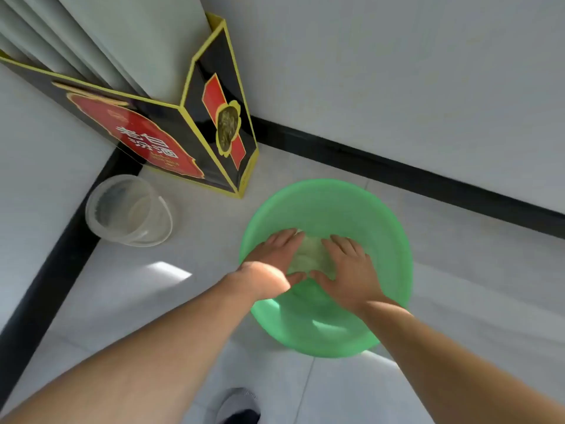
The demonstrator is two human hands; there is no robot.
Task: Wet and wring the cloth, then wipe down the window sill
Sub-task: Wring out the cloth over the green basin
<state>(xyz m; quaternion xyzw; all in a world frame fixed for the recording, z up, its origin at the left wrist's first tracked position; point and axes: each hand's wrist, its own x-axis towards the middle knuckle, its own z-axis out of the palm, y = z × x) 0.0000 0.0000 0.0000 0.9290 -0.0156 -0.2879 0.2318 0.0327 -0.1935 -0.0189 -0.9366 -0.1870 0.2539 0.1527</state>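
Observation:
A green plastic basin [330, 197] stands on the pale tiled floor. A pale cloth [310, 255] lies bunched in the middle of it. My left hand [272, 261] and my right hand [348, 267] are both inside the basin, one on each side of the cloth, fingers spread and pressing on it. The hands cover most of the cloth. Whether the basin holds water I cannot tell. No window sill is in view.
A clear plastic bucket [128, 209] stands left of the basin by the black skirting board [397, 169]. A black, red and yellow cardboard box [183, 139] sits in the wall corner, with a curtain [61, 41] behind it. My shoe [238, 405] shows at the bottom edge.

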